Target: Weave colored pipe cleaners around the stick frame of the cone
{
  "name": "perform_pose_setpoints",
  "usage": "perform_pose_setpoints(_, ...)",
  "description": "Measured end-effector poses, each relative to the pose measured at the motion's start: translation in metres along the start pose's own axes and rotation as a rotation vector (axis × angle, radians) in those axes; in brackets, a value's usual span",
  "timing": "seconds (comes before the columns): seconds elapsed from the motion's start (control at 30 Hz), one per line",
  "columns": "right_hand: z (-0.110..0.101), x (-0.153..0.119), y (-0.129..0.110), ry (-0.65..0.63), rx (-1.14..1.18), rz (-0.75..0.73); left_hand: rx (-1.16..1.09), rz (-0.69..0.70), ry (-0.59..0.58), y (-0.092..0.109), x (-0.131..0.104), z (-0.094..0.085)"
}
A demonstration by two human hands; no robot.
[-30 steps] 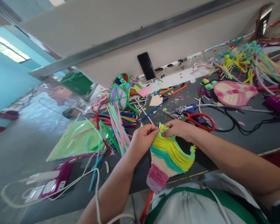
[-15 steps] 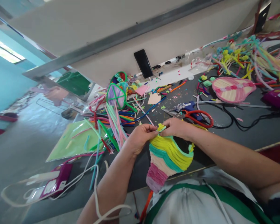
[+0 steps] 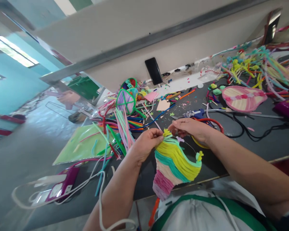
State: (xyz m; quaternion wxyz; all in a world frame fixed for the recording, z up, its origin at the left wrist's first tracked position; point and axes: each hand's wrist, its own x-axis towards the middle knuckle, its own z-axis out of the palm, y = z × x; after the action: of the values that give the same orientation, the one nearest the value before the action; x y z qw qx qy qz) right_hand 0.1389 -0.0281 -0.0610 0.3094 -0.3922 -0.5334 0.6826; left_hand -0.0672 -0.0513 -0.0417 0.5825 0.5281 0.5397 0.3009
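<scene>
A striped pipe-cleaner craft (image 3: 177, 163), yellow, teal, cream and pink with a mint edge, leans at the table's front edge. My left hand (image 3: 148, 142) is closed in a pinch on its top left corner, beside a small yellow flower (image 3: 167, 132). My right hand (image 3: 190, 128) hovers just right of that flower, its fingers loosely curled and apart, with nothing visible in them. Below it, a small lilac piece (image 3: 180, 139) and a thin thread show above the mint edge. At the other corner sits a second yellow flower (image 3: 199, 156).
Red-handled scissors (image 3: 215, 122) lie partly hidden behind my right hand. A blue glue gun (image 3: 197, 113), a pink oval craft (image 3: 244, 98), a phone (image 3: 154, 71) and bundles of pipe cleaners (image 3: 124, 128) surround the work. A purple device (image 3: 65, 183) with a white cord is at left.
My right hand has let go of the craft's top corner and moved slightly up and right, exposing the lilac piece and thread. My left hand keeps its pinch. The view has shifted a little.
</scene>
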Motion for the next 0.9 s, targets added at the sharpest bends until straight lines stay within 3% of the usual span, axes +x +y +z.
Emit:
perform_pose_setpoints(0.13, -0.001, -0.001, -0.003, -0.057, -0.112, 0.019, -0.021, 0.018, -0.012, 0.005, -0.002, -0.005)
perform_pose_setpoints(0.3, -0.002, -0.005, -0.003, -0.223, -0.236, 0.002, -0.077, 0.046, -0.001, 0.009, -0.004, -0.013)
perform_pose_setpoints(0.57, -0.008, 0.001, -0.003, 0.068, -0.299, -0.084, 0.002, 0.091, 0.037, 0.005, 0.003, -0.013)
perform_pose_setpoints(0.67, -0.007, 0.002, -0.001, 0.064, -0.251, -0.118, 0.074, 0.110, 0.055, 0.004, 0.005, -0.010)
perform_pose_setpoints(0.8, -0.004, 0.003, 0.003, -0.053, -0.185, -0.058, 0.128, 0.122, 0.054, 0.001, 0.006, -0.007)
perform_pose_setpoints(0.9, 0.001, 0.004, 0.004, -0.006, -0.091, -0.029, 0.128, 0.119, 0.063, 0.001, 0.007, -0.006)
